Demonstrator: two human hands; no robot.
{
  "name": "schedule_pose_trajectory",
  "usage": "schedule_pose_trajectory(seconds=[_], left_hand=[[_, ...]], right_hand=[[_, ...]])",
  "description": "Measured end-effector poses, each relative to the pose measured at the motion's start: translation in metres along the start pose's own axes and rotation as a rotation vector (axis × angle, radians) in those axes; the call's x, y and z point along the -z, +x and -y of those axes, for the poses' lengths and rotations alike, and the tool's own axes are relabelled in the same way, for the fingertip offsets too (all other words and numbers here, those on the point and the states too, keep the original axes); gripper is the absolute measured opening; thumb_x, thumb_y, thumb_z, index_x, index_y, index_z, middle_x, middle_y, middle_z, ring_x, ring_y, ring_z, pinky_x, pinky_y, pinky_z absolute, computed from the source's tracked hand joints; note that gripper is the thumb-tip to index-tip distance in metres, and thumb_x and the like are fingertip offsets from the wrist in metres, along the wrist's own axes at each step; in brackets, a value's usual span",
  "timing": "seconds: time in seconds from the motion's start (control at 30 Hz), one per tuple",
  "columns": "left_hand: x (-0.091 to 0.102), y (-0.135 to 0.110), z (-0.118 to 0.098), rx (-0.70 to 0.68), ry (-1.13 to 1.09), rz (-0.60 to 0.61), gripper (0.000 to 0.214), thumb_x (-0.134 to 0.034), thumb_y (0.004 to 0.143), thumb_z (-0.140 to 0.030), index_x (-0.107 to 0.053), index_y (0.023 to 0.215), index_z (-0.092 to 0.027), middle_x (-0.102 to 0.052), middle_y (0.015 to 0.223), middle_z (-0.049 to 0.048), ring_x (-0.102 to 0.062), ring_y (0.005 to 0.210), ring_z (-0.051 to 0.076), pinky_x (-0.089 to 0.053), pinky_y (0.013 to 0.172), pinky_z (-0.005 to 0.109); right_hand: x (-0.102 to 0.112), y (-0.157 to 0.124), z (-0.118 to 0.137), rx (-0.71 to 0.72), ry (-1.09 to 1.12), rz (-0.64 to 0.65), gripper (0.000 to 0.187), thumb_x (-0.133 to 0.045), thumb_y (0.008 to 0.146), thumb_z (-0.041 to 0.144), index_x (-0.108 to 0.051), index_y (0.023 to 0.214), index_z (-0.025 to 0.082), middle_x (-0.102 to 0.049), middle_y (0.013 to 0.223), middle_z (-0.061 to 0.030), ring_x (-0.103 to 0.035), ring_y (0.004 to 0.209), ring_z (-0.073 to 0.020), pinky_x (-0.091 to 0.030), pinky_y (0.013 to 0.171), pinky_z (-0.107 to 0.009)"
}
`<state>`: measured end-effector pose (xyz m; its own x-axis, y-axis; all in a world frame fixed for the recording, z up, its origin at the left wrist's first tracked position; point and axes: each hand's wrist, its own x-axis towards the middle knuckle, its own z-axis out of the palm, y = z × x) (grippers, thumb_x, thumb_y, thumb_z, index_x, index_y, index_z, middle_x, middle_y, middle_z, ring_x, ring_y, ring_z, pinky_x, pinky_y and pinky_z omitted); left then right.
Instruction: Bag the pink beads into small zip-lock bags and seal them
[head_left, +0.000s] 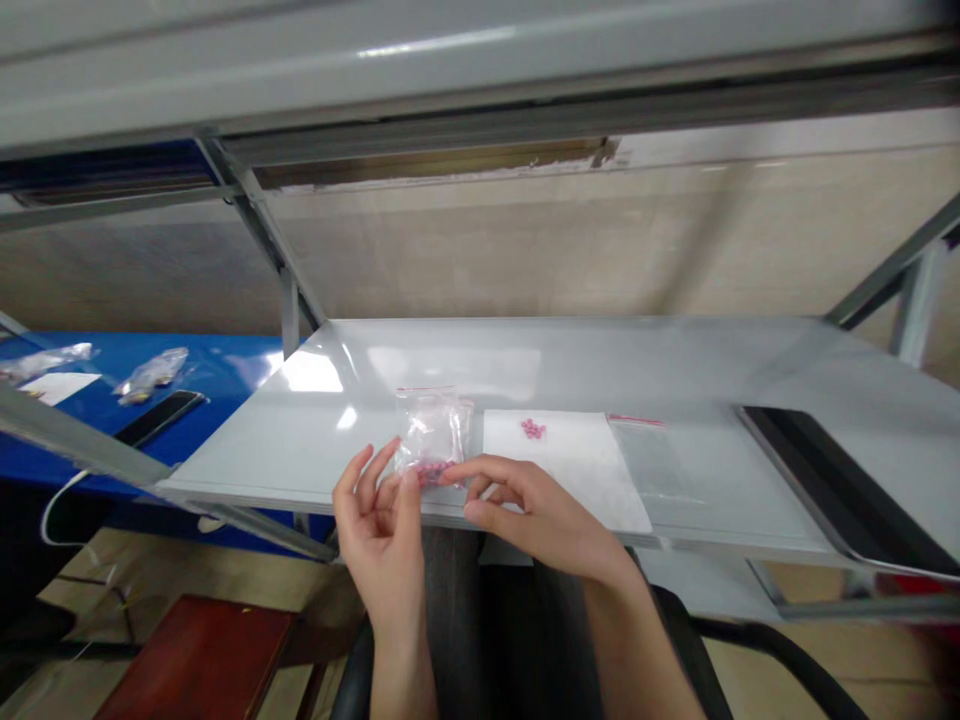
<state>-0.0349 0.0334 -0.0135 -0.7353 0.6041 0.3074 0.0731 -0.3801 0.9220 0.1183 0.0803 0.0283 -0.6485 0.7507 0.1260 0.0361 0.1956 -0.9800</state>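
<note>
Where hands [384, 540] meet, clear bag [433, 430] of pink beads [431, 472]

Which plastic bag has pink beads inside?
The clear zip bag held between left hand and right hand; the flat bag beside the white paper looks empty.

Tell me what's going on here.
A person's left hand and right hand pinch a small clear zip bag holding pink beads at the front edge of a pale shelf. To its right, more pink beads sit on a white sheet, beside another clear bag.
</note>
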Motion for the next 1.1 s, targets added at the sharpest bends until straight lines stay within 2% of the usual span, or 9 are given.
schedule_pose_trajectory(seconds=[0.13, 0.27, 0.4, 0.6, 0.73, 0.8, 0.9, 1.0, 1.1], left_hand=[[0.001, 0.003, 0.001, -0.03, 0.004, 0.005, 0.047, -0.075, 0.086, -0.026, -0.058, 0.131, -0.026, -0.057, 0.146, 0.0112, -0.072, 0.105, 0.018, -0.058, 0.087, 0.025], [0.004, 0.007, 0.005, 0.004, 0.026, 0.033, 0.038, -0.075, 0.086, -0.03, -0.064, 0.121, -0.022, -0.067, 0.133, 0.0106, -0.072, 0.103, 0.019, -0.058, 0.089, 0.028], [0.007, 0.008, 0.009, 0.019, 0.115, 0.063, 0.034, -0.075, 0.085, -0.033, -0.068, 0.114, -0.02, -0.072, 0.119, 0.0096, -0.07, 0.094, 0.017, -0.057, 0.08, 0.026], [0.009, 0.006, 0.012, -0.066, 0.313, 0.032, 0.036, -0.072, 0.087, -0.035, -0.069, 0.12, -0.021, -0.07, 0.121, 0.0084, -0.066, 0.096, 0.018, -0.054, 0.085, 0.029], [0.004, -0.001, 0.008, -0.186, 0.361, 0.047, 0.029, -0.068, 0.09, -0.028, -0.069, 0.118, -0.023, -0.068, 0.121, 0.0078, -0.065, 0.098, 0.019, -0.052, 0.083, 0.03], [-0.005, -0.012, 0.002, -0.265, 0.385, 0.15, 0.031, -0.066, 0.091, -0.023, -0.067, 0.121, -0.023, -0.068, 0.119, 0.0082, -0.066, 0.098, 0.021, -0.053, 0.085, 0.032], [-0.028, -0.039, -0.007, -0.455, 0.384, 0.497, 0.041, -0.061, 0.089, -0.014, -0.061, 0.13, -0.022, -0.068, 0.123, 0.0105, -0.063, 0.115, 0.026, -0.053, 0.101, 0.044], [-0.053, -0.072, -0.009, -0.563, 0.274, 0.82, 0.05, -0.054, 0.087, -0.006, -0.056, 0.135, -0.018, -0.067, 0.131, 0.0111, -0.059, 0.125, 0.026, -0.054, 0.106, 0.046], [-0.071, -0.098, -0.005, -0.581, 0.15, 0.945, 0.048, -0.053, 0.084, -0.003, -0.058, 0.13, -0.015, -0.067, 0.129, 0.0114, -0.06, 0.123, 0.024, -0.055, 0.105, 0.043]], right_hand=[[-0.001, 0.002, -0.005, -0.068, 0.015, -0.009, 0.027, -0.068, 0.086, 0.021, -0.072, 0.112, 0.025, -0.074, 0.114, -0.0038, -0.067, 0.082, -0.0157, -0.052, 0.069, -0.028], [-0.001, 0.001, -0.003, -0.078, -0.033, 0.008, 0.019, -0.067, 0.087, 0.022, -0.073, 0.105, 0.024, -0.076, 0.104, -0.0032, -0.067, 0.081, -0.016, -0.05, 0.068, -0.027], [0.004, -0.002, 0.001, -0.051, -0.12, -0.027, 0.016, -0.065, 0.089, 0.022, -0.075, 0.102, 0.024, -0.077, 0.096, -0.0024, -0.068, 0.082, -0.0173, -0.049, 0.067, -0.027], [0.046, -0.02, -0.007, 0.024, -0.274, -0.409, 0.02, -0.06, 0.093, 0.039, -0.073, 0.096, 0.024, -0.077, 0.097, -0.006, -0.07, 0.086, -0.023, -0.052, 0.07, -0.034], [0.088, -0.042, -0.031, -0.064, -0.704, -0.818, 0.028, -0.058, 0.089, 0.041, -0.074, 0.096, 0.019, -0.076, 0.09, -0.0124, -0.069, 0.082, -0.0305, -0.053, 0.074, -0.045], [0.104, -0.052, -0.046, -0.056, -0.954, -0.915, 0.034, -0.054, 0.088, 0.038, -0.075, 0.1, 0.015, -0.076, 0.1, -0.018, -0.068, 0.097, -0.0366, -0.051, 0.088, -0.052], [0.118, -0.065, -0.064, -0.149, -1.19, -0.982, 0.039, -0.052, 0.087, 0.036, -0.074, 0.108, 0.012, -0.075, 0.109, -0.0201, -0.064, 0.104, -0.0403, -0.049, 0.09, -0.054], [0.124, -0.071, -0.073, -0.254, -1.256, -0.974, 0.039, -0.054, 0.086, 0.035, -0.074, 0.112, 0.015, -0.075, 0.109, -0.0167, -0.064, 0.1, -0.0386, -0.051, 0.082, -0.05], [0.128, -0.071, -0.074, -0.229, -1.26, -0.962, 0.036, -0.055, 0.086, 0.033, -0.076, 0.109, 0.013, -0.074, 0.101, -0.0178, -0.064, 0.094, -0.0357, -0.05, 0.08, -0.047]])
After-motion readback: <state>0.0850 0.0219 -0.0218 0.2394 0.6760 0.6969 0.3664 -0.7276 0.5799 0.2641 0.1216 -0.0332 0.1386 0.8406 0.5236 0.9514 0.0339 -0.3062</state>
